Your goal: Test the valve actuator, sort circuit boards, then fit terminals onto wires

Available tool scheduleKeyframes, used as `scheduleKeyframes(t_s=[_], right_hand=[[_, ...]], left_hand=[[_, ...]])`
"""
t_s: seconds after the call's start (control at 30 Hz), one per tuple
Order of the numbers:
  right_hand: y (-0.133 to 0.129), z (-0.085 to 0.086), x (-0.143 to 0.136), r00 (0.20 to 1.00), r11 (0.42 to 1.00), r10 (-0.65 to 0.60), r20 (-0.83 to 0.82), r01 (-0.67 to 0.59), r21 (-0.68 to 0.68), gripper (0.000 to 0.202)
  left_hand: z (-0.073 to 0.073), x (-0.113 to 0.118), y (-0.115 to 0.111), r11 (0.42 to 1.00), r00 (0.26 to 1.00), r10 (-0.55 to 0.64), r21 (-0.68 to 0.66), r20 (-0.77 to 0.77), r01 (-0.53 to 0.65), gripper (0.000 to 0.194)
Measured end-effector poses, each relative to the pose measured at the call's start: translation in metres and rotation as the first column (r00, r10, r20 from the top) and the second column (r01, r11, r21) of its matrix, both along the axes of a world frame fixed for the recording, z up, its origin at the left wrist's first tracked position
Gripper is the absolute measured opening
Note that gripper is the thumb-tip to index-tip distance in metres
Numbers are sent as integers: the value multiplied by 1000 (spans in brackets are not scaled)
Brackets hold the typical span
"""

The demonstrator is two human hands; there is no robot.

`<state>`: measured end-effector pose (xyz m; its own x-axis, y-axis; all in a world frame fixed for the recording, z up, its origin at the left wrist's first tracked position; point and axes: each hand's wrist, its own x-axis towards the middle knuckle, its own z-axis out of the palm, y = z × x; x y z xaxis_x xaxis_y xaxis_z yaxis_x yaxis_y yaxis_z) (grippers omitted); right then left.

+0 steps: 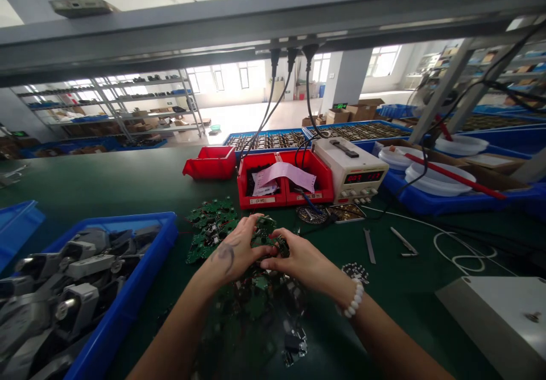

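Circuit board [265, 229] tilts up, long axis unclear; left hand [239, 246] and right hand [299, 257] clamp it.

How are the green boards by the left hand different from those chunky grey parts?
The green boards look flat, while the grey parts look chunky. The green boards lie on the tabletop, while the grey parts sit inside the blue tray. There are several of both.

Boards [209, 235] lie on the table [128, 181] between a tray [169, 231] of parts [83, 297], left, and a wrench [369, 247], right, with bins [284, 197] and a power supply [347, 166] behind.
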<state>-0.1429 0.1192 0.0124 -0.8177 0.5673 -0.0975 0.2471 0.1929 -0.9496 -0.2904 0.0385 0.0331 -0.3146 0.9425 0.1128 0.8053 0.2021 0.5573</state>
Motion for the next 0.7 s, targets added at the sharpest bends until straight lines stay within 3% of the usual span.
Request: scheduleKeyframes(t_s=[0.1, 0.17, 0.27, 0.33, 0.47, 0.53, 0.7], right_hand=[[-1, 6, 7, 998, 977, 5, 65, -19, 214, 68], [-2, 9, 9, 997, 961, 3, 71, -23, 276, 67], [-3, 11, 10, 996, 954, -28, 83, 2, 299, 60], [-2, 12, 10, 997, 950, -39, 73, 14, 313, 53], [-2, 14, 11, 998, 948, -62, 21, 52, 314, 41], [-3, 14, 11, 998, 951, -66, -6, 65, 304, 37], [-3, 12, 9, 996, 955, -62, -56, 76, 286, 29]], left_hand=[[6, -31, -6, 987, 995, 18, -155, -99, -34, 50], [5, -51, -8, 956, 966, 159, -212, -206, -203, 55], [-5, -77, -8, 839, 876, 354, -304, -327, -452, 70], [-12, -91, -8, 791, 864, 377, -369, -335, -488, 80], [-19, -109, -13, 790, 890, 347, -419, -297, -448, 94], [-19, -113, -14, 793, 889, 353, -410, -291, -450, 90], [-21, -111, -9, 816, 865, 387, -318, -319, -482, 47]])
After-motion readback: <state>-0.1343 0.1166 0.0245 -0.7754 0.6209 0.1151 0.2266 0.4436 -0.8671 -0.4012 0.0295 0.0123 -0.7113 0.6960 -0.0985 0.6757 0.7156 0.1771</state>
